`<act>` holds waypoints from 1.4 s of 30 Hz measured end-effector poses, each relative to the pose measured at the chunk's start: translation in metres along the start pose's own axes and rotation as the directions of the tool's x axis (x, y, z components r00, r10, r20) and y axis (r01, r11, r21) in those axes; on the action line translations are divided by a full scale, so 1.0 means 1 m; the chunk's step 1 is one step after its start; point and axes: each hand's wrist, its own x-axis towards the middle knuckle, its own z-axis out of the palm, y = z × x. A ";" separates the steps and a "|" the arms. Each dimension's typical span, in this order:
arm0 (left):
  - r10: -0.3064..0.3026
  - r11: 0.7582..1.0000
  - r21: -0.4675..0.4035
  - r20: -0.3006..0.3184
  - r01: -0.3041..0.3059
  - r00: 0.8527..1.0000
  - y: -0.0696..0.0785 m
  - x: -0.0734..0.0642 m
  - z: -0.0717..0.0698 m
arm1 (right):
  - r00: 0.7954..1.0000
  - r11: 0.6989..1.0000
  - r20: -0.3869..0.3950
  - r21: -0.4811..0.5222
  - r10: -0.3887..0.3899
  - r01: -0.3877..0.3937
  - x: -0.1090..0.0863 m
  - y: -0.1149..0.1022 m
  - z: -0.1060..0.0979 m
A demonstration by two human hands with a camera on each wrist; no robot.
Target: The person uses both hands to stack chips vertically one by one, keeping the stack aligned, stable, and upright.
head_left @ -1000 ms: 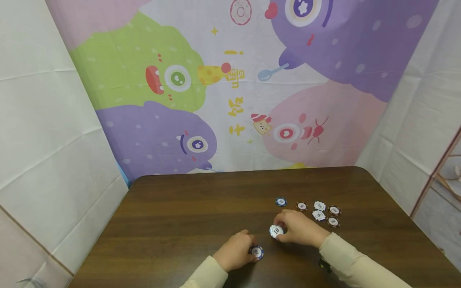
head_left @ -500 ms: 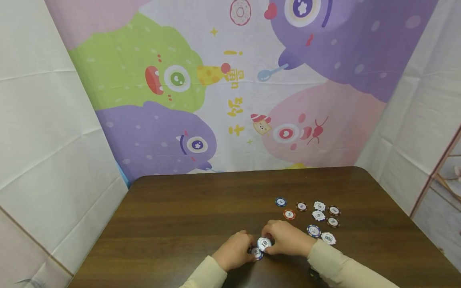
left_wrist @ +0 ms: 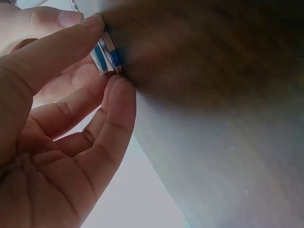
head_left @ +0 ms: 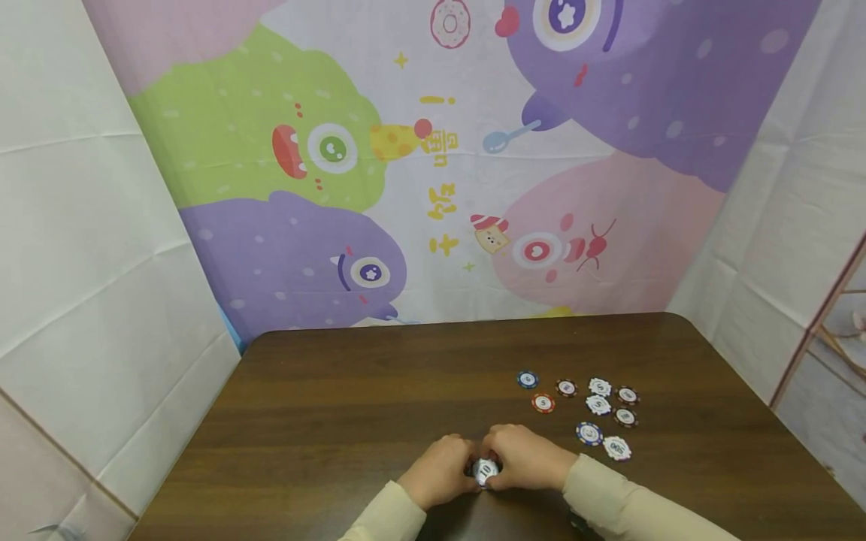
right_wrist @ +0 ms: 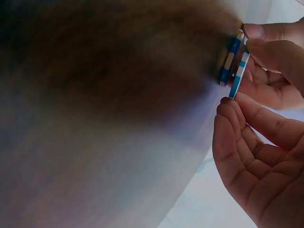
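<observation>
Both hands meet low over the table near its front, in the head view. My left hand (head_left: 436,472) pinches a dark blue poker chip (right_wrist: 229,61) by its edge, thumb on one side and fingers on the other. Directly over that chip, my right hand (head_left: 529,458) holds a white and light blue poker chip marked 10 (head_left: 485,472). In the right wrist view the two chips lie face to face, slightly offset, with a narrow gap between them. From the head the dark blue chip is mostly hidden under the white one.
More poker chips are spread on the brown table (head_left: 325,406) to the right: a red chip (head_left: 543,403), a blue chip (head_left: 589,433), a white chip (head_left: 617,448) and several others farther back. A cartoon-printed cloth (head_left: 440,285) hangs behind the table.
My right hand has carried the white and light blue chip leftward and toward me, onto the dark blue one. Red, blue and white chips it covered have come into view. The left hand has stayed put.
</observation>
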 end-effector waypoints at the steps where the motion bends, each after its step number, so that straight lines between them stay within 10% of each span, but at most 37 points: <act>1: 0.003 1.000 -0.001 0.001 -0.003 1.000 0.000 0.000 0.000 | 1.000 1.000 0.003 -0.001 0.000 0.000 0.000 0.000 0.001; 25: -0.012 1.000 -0.019 0.012 0.012 1.000 0.001 -0.001 -0.001 | 1.000 0.999 -0.002 -0.026 -0.028 0.028 0.002 0.000 0.003; 42: -0.040 0.999 0.019 -0.012 0.041 0.999 0.004 -0.001 0.001 | 0.981 0.989 -0.125 0.008 0.148 -0.148 -0.009 0.031 -0.030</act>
